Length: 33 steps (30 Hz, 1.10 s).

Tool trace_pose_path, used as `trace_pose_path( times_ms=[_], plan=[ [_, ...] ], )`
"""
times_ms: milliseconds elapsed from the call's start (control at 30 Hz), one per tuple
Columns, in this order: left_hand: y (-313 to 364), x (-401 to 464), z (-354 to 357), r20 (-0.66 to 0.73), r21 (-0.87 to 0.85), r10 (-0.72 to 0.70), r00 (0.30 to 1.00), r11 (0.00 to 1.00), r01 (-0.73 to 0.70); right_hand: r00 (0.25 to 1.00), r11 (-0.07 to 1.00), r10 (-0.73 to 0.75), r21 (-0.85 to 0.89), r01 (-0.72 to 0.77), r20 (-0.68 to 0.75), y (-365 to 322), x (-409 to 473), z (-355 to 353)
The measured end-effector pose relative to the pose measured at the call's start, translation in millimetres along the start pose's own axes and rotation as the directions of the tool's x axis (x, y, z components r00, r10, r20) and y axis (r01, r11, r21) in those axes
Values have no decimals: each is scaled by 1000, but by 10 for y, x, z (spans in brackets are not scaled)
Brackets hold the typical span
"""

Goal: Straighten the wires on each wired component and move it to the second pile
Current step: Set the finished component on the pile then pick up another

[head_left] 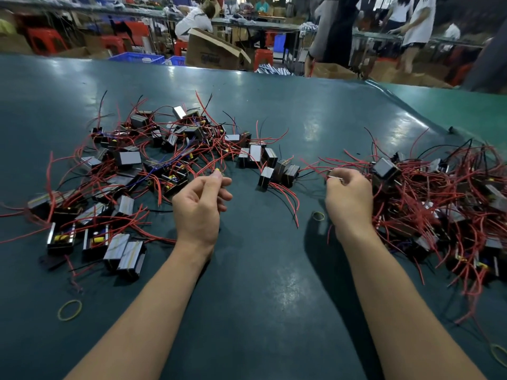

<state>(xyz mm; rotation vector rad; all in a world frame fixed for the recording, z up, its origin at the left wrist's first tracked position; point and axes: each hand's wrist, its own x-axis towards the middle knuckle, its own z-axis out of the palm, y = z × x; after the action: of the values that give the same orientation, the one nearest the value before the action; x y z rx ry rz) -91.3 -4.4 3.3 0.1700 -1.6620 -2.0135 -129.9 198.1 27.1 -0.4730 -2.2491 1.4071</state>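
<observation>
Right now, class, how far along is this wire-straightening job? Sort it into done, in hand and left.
Done: cannot tell which heap is finished; the left pile looks looser, the right pile denser. In hand: the left hand and right hand each pinch a wire end. Left: many components lie in both piles.

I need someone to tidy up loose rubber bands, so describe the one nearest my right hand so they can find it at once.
Start at the green table and find the right hand. Just to the left of its wrist lies a small yellowish rubber band, flat on bare table. Unlike the larger rubber band at the table's near left, it sits between the two piles.
</observation>
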Motion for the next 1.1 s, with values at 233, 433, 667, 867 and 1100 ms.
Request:
trace_pose_path(
  times_ms=[233, 433, 667, 867, 1100],
  plan=[
    [20, -22, -11, -21, 102, 44, 999, 994, -42, 973, 950, -232, -210, 230, 15, 51, -113, 93],
    [174, -195, -34, 237, 446, 275, 932, 821, -356, 844, 844, -536, -21, 536, 22, -25, -366, 223],
    [559, 1013, 291, 548, 766, 146, 824, 308, -564, 842, 849, -528, 41, 527, 110, 44, -319, 390],
    [363, 1869, 20, 558, 809, -210, 803, -79, -583, 855, 867, -497, 30, 498, 148, 55, -308, 412],
    [281, 1842, -189, 636, 771, 54, 770, -78, -632, 872, 882, -472, 53, 469, 128, 84, -299, 412]
  ],
)
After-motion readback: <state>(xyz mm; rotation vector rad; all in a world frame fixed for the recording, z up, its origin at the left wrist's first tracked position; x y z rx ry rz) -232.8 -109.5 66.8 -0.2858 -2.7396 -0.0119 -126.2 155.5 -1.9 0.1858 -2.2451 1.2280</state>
